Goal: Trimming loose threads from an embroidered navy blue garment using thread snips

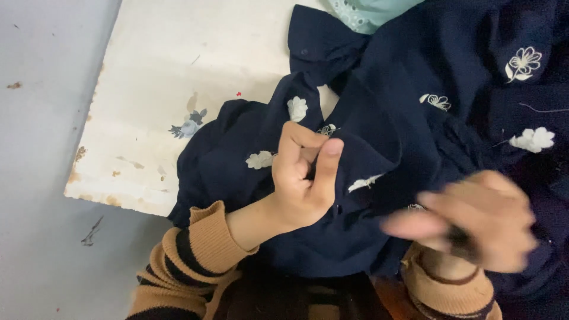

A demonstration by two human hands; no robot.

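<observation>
White tabletop (160, 71) bare leftward | left hand (302, 178) pinches navy garment (415, 118) | right hand (474, 219) blurred, unclear

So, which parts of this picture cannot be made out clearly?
- Right hand, head view: motion blur hides its fingers and the dark thing in them.
- Left hand: its fingertips are curled into the navy embroidered garment, so what they pinch is hidden.
- Pale blue fabric: cut off by the top edge.
</observation>
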